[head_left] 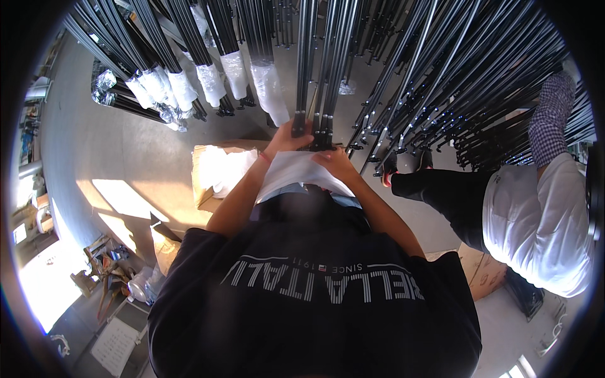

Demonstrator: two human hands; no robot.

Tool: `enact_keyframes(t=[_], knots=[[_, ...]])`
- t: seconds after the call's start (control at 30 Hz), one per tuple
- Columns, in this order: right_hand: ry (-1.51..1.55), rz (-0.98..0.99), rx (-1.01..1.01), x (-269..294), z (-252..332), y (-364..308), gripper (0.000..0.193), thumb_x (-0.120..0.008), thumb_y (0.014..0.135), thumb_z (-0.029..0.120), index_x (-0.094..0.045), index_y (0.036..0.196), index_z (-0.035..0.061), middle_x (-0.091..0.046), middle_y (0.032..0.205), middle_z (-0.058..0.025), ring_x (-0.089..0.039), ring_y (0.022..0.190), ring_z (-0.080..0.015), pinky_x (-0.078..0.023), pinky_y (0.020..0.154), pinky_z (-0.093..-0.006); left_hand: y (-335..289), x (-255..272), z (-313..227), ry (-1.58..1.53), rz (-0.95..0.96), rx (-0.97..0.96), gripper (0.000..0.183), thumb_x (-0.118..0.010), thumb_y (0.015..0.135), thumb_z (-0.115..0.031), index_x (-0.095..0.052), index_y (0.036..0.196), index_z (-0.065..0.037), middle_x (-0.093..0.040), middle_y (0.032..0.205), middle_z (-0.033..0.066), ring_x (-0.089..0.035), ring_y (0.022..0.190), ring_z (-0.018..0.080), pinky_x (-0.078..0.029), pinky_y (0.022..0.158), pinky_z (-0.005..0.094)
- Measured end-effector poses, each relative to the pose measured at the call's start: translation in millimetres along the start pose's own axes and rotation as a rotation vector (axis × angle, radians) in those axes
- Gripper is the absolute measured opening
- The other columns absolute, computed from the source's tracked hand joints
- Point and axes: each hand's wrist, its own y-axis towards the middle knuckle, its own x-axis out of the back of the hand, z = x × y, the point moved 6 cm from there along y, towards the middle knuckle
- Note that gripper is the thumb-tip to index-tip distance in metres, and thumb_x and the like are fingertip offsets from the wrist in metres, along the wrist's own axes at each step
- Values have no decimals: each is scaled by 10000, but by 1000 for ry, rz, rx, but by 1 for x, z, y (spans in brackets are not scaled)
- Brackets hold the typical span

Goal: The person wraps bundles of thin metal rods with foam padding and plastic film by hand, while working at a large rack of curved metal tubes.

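Black metal tubes (pixel 321 69) hang down in front of me in a bundle with dark end fittings. My left hand (pixel 292 137) is closed around the lower end of the tubes on the left side of that bundle. A white plastic bag (pixel 295 169) spreads between my forearms, below the tube ends. My right hand (pixel 334 162) pinches the bag's upper right edge, close beneath the fittings. Part of the fingers of both hands is hidden behind the tubes and the bag.
Left of the bundle, several tube bundles have clear plastic wrap (pixel 265 85) on their ends. A cardboard box (pixel 203 179) with white bags (pixel 230 170) stands by my left forearm. Dense racks of black tubes (pixel 435 75) fill the right, near another person (pixel 526 217) in white.
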Motion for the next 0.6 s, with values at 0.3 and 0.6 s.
enact_keyframes(t=[0.3, 0.6], knots=[[19, 28, 6, -4, 12, -3, 267, -572, 764, 352, -660, 880, 128, -552, 986, -187, -510, 960, -357, -396, 839, -416, 0, -6, -17, 173, -53, -91, 430, -672, 636, -183, -502, 997, -24, -576, 872, 86, -557, 769, 161, -450, 700, 285], [45, -45, -57, 15, 28, -15, 266, -641, 731, 276, -631, 815, 24, -624, 840, -136, -590, 812, -308, -461, 746, -354, 5, -14, -18, 93, 61, -101, 437, -625, 648, -151, -491, 1042, -15, -578, 919, 105, -574, 824, 167, -457, 737, 280]])
